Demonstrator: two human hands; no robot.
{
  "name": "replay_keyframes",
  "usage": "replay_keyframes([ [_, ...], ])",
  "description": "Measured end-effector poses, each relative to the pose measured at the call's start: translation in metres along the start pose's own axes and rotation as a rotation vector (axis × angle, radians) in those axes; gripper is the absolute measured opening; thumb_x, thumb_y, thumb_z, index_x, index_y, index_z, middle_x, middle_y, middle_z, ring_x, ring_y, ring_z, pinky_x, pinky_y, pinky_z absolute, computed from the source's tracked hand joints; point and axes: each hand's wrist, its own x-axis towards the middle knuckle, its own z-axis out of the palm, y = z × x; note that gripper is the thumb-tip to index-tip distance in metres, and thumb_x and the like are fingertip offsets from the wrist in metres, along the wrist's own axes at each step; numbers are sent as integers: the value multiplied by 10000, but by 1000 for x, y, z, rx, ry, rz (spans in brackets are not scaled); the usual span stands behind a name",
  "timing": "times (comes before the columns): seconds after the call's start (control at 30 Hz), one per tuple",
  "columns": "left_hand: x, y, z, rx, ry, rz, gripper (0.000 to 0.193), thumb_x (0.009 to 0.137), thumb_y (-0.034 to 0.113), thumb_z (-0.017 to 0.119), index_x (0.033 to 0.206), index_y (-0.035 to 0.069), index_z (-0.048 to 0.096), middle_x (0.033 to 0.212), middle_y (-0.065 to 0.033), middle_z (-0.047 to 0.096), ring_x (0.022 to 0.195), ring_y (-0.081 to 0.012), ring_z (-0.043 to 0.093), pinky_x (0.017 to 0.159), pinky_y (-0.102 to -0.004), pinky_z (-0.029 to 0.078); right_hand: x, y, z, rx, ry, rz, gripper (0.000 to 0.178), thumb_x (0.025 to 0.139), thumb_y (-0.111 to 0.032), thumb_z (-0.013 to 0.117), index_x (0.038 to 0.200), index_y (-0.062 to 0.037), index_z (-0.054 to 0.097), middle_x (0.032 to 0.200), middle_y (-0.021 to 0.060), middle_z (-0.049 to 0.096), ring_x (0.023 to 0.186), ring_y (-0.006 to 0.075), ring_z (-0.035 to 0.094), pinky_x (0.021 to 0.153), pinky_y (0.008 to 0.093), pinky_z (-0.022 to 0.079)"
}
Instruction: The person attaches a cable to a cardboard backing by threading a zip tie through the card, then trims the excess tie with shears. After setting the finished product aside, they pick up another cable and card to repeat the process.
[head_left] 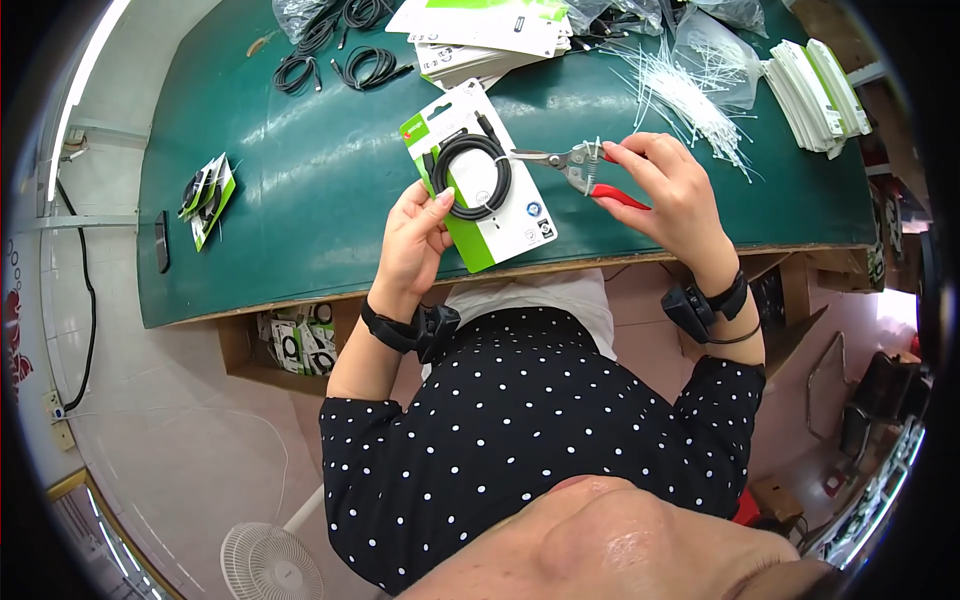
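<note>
My left hand [412, 243] grips the lower left edge of a white and green packaging card [524, 222], thumb on its front. Fixed to the card is a coiled black cable [504, 186], with white ties on the coil at the top right and bottom. From the right, my right hand [677, 190] holds spring-loaded cutting snips [578, 168] with red handles, fingers round the grips. Their blade tips point left and lie at the upper right of the coil, by a tie. Whether the blades touch the tie, I cannot tell.
Loose white zip ties [700, 105] are heaped at the back right, beside stacked cards [805, 105]. More cards [490, 40] and coiled cables [370, 67] lie at the back. Carded cables [209, 196] and a dark phone-like object [162, 242] are at the left. Below the table edge sits a box [255, 362].
</note>
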Motion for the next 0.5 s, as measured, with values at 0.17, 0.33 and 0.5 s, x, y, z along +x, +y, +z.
replay_keyframes([
  [0.17, -2, 1, -6, 19, 12, 16, 281, 932, 92, 537, 1192, -10, 501, 1065, -80, 633, 916, -127, 640, 754, -253, 547, 6, -8, 0, -27, 1, -42, 516, 613, -102, 797, 1094, -29, 627, 961, 83, 581, 839, 244, 579, 718, 344, 495],
  [0.33, 1, 5, -4, 2, 6, -3, 296, 927, 87, 543, 1202, -13, 500, 1068, -84, 631, 913, -122, 637, 744, -247, 542, 5, -9, -1, -38, -22, -61, 527, 610, -97, 792, 1103, -22, 619, 977, 81, 579, 836, 245, 575, 716, 336, 498],
  [0.5, 3, 7, -11, 70, -6, -21, 292, 922, 91, 551, 1192, -12, 511, 1053, -79, 637, 894, -112, 640, 734, -240, 545, 7, -11, -4, -91, -30, -114, 538, 602, -96, 791, 1104, -15, 614, 972, 83, 575, 834, 248, 573, 719, 336, 502],
])
